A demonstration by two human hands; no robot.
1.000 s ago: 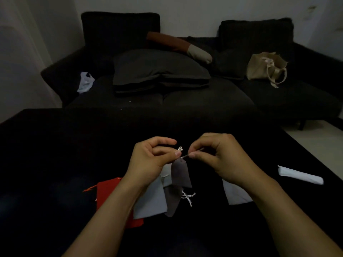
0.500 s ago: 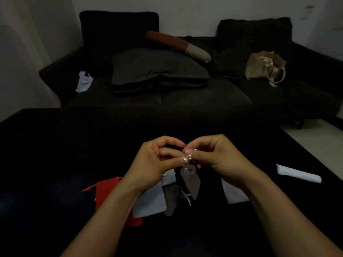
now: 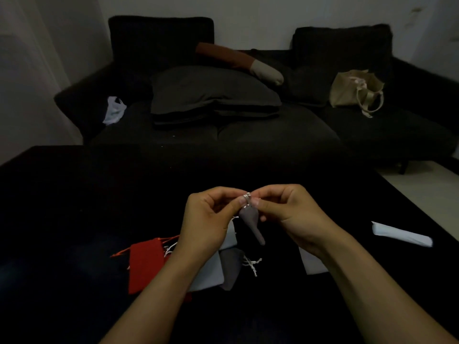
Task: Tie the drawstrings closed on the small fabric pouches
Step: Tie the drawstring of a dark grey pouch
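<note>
A small grey pouch (image 3: 250, 220) hangs in the air between my hands, its mouth gathered. Its pale drawstring (image 3: 246, 196) sits bunched at the top. My left hand (image 3: 210, 219) pinches the string from the left, and my right hand (image 3: 288, 212) pinches it from the right, fingertips nearly touching. Below, on the black table (image 3: 74, 207), lie a red pouch (image 3: 146, 264), a white pouch (image 3: 211, 271) and another grey pouch (image 3: 231, 269) with loose white strings (image 3: 252, 265). A further white pouch (image 3: 314, 263) peeks out under my right wrist.
A rolled white pouch (image 3: 402, 235) lies at the table's right edge. Behind the table stands a dark sofa (image 3: 223, 135) with cushions, a beige bag (image 3: 355, 90) and a white plastic bag (image 3: 114, 110). Pale floor shows at the right.
My hands have come together and risen slightly. The string stretched between them a second ago is now bunched at the pouch's neck, and the pouch hangs narrower and tilted.
</note>
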